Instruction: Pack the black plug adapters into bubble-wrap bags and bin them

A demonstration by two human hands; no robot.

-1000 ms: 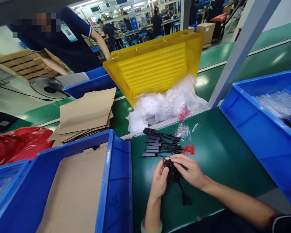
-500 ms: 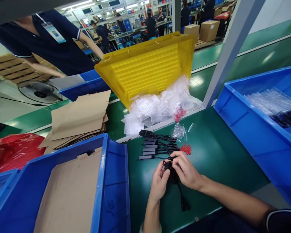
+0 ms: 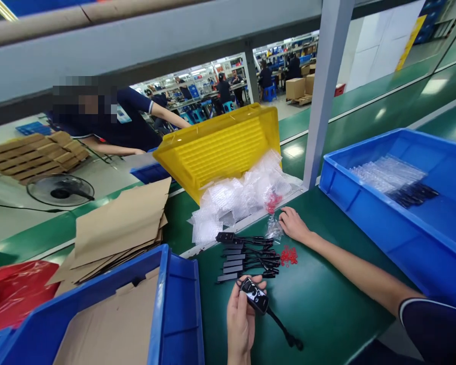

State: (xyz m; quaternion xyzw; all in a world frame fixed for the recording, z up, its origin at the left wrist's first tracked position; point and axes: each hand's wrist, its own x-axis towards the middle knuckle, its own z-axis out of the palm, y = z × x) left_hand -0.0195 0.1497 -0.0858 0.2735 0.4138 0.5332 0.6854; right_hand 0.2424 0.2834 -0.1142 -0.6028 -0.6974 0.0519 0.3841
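My left hand is closed around a small black controller whose cable trails to the right across the green table. My right hand has reached forward and rests on a small clear plastic bag; its fingers are curled on it. Between the hands lie a row of several black controllers with cables and a small heap of red rings.
A tipped yellow bin spills bubble-wrap bags. A blue bin with bags and black parts stands right; a cardboard-lined blue bin stands left, with cardboard sheets behind. Another person leans over the far side. A grey post rises behind.
My right hand let go of the controller and moved forward to the clear bag. My left hand keeps the controller alone. The view has tilted up.
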